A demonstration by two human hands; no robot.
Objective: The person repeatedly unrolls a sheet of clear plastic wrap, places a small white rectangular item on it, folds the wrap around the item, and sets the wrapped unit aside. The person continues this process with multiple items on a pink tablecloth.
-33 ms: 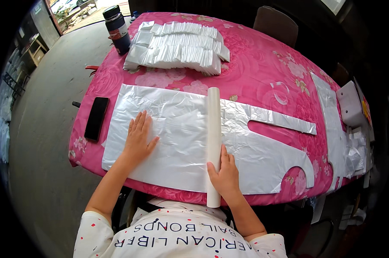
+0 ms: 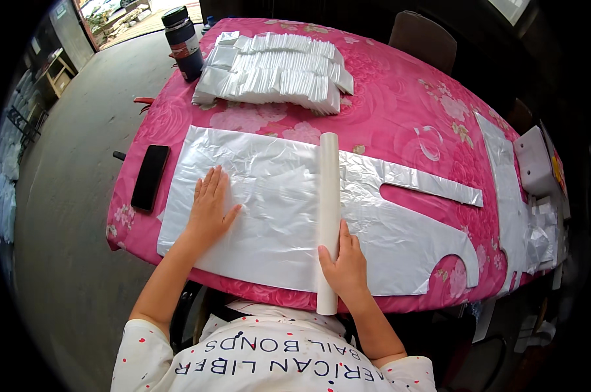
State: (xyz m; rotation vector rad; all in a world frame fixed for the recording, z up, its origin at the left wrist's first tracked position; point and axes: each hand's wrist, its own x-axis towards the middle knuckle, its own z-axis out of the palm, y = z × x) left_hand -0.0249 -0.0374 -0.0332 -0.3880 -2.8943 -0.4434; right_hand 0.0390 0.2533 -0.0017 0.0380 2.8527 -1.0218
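Fingers point(image 2: 208, 181) of L hand point(image 2: 208, 210) lie nearly together, thumb out, flat on the white plastic bag point(image 2: 266, 209) by the table's point(image 2: 387, 78) near edge, prob. to stop it sliding; R hand's point(image 2: 346, 266) thumb & fingers clasp the pale roll point(image 2: 329, 196) set crosswise atop it, prob. to keep it straight.

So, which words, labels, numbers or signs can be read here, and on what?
White shirt: dark capitals across the front, upside down in view; legible, but I won't copy them.
Dark bottle: label print too small to read.
Red-and-yellow patch, right edge: too small to tell.
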